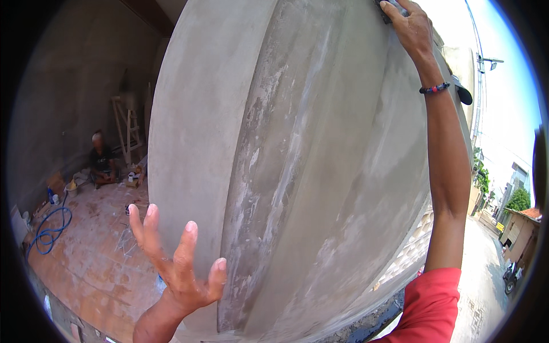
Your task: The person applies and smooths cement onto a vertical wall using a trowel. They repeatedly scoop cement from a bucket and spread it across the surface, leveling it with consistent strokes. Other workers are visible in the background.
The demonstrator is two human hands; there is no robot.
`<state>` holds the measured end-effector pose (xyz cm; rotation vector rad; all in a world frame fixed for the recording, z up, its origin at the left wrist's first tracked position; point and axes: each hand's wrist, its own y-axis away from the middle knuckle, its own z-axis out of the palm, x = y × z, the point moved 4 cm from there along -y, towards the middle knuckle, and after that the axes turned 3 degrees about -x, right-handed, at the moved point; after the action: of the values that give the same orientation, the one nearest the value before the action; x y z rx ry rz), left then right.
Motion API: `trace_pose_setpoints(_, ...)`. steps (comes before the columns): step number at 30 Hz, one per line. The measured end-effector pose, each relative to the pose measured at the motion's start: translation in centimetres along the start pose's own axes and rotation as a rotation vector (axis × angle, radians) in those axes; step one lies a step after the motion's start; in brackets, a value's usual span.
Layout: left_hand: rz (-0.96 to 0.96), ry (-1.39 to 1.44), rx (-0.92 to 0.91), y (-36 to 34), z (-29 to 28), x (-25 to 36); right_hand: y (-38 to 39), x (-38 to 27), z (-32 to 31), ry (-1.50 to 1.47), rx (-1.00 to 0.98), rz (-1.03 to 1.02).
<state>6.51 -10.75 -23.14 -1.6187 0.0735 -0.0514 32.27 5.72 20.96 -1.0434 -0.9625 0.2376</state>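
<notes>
A grey plastered wall (360, 143) with whitish streaks and a darker recessed vertical band (257, 143) fills the middle. High at the upper right, my right hand (413, 31) is closed on a small dark flat-edged thing (384, 12), pressed near the wall's top; its kind is partly hidden by the fingers and the picture's edge. A beaded bracelet (434, 88) circles that wrist. Lower left, my left hand (186, 271) is raised with its fingers spread and holds nothing. It is in front of the wall's left edge, and whether it touches the wall I cannot tell.
Inside the room at left, a person (103, 163) sits on the dusty reddish floor (97, 257), beside a wooden stand (128, 128). A blue hose (52, 231) lies coiled near bottles and a bucket (71, 188). At right runs a paved lane (477, 274) with a parked motorbike (510, 277).
</notes>
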Motion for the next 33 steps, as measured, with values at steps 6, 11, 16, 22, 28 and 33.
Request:
trace_pose_setpoints(6,0.137,-0.004,0.013,-3.8,-0.8,0.1,-1.0,5.9,-0.5,0.163,0.033,0.168)
trace_pose_setpoints(11,0.232,-0.021,0.024,-8.0,-0.7,0.5,2.0,-2.4,1.1,0.063,0.045,0.058)
trace_pose_setpoints(16,0.285,-0.036,0.050,-13.1,-0.2,1.0,-0.9,2.9,-0.2,0.208,-0.021,0.284)
trace_pose_setpoints(22,0.261,-0.121,0.114,-19.2,1.9,0.3,0.2,-3.6,1.9,0.105,0.132,0.052)
trace_pose_setpoints(28,0.268,-0.190,0.099,-20.9,4.1,0.0,-3.0,-1.7,1.9,0.547,-0.109,-0.006)
trace_pose_setpoints(33,0.257,-0.220,0.063,-20.4,3.7,-1.0,0.6,-5.7,2.0,0.118,0.156,0.032)
